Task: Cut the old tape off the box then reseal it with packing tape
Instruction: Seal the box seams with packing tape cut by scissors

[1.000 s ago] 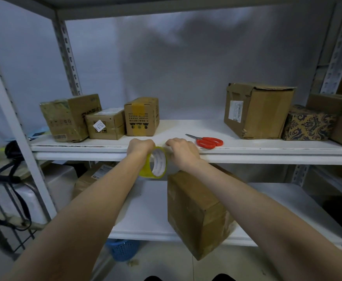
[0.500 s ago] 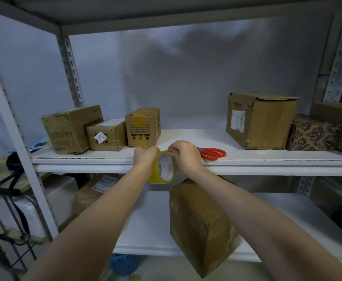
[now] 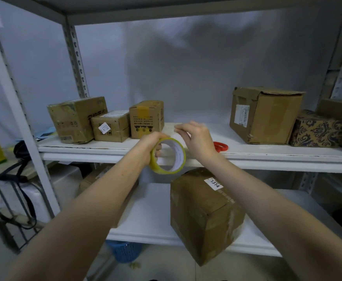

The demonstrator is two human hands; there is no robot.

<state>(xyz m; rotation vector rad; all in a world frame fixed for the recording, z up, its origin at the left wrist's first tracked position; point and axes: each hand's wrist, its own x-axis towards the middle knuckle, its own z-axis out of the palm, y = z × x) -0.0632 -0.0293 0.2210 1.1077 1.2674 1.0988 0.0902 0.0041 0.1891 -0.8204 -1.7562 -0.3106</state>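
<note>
Low in the frame, right of centre, the brown cardboard box (image 3: 202, 216) stands tilted on the lower shelf (image 3: 149, 216), one corner hanging over the front edge. A white label (image 3: 214, 183) on its top reads "1314"; the dark print beside it is too small to read. At the bottom of the frame a blue basket (image 3: 125, 252) sits on the floor.

Above the box, at frame centre, the left hand (image 3: 151, 142) has its grip curled round the yellow-rimmed tape roll (image 3: 178, 156), fingers through the core. Printed lines inside the core are not legible. The right hand (image 3: 196, 138) is just above the roll, its grip narrowed to thumb and forefinger pinching a faint translucent tape end (image 3: 169, 129).

Behind the hands, on the upper shelf (image 3: 247, 157), red-handled scissors (image 3: 220, 147) lie half hidden by the right wrist. Further back on the left, a small box (image 3: 110, 128) carries a tag (image 3: 104, 128) reading "6732". At the right, a large box (image 3: 265, 116) bears a white shipping label (image 3: 241, 114) whose text cannot be read.
</note>
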